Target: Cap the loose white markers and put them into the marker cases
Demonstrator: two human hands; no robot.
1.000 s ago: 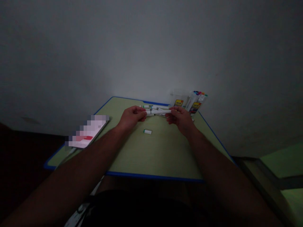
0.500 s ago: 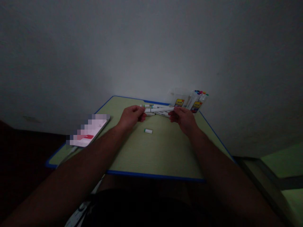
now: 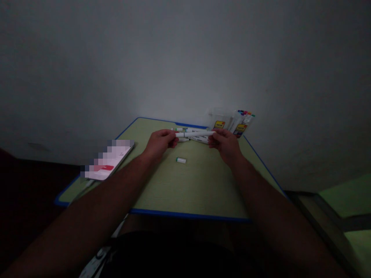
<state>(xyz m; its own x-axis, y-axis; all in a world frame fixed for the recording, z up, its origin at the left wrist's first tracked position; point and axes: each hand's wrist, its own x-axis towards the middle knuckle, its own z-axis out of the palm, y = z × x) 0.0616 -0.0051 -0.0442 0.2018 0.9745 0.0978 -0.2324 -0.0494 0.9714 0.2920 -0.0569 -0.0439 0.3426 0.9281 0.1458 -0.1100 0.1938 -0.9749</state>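
White marker (image 3: 198,134) | left hand (image 3: 159,144), right hand (image 3: 228,146): fingers (image 3: 174,143) pinch it, covering both ends | loose markers (image 3: 199,140) near far edge of desk (image 3: 203,185): partly hidden | device (image 3: 116,157), left edge: pixelated

A pale green table (image 3: 191,189) with a blue rim (image 3: 188,214) spreads beneath and around the left hand (image 3: 160,144) and right hand (image 3: 226,143). A white, green-ended cap (image 3: 181,160) lies between the hands, nearer the viewer. White markers (image 3: 199,140) lie in a loose cluster just beyond them. Past the right hand stand two clear cases (image 3: 240,129). Left of the left hand rests a lit device (image 3: 118,156), a pale cable (image 3: 88,183) at its near end.
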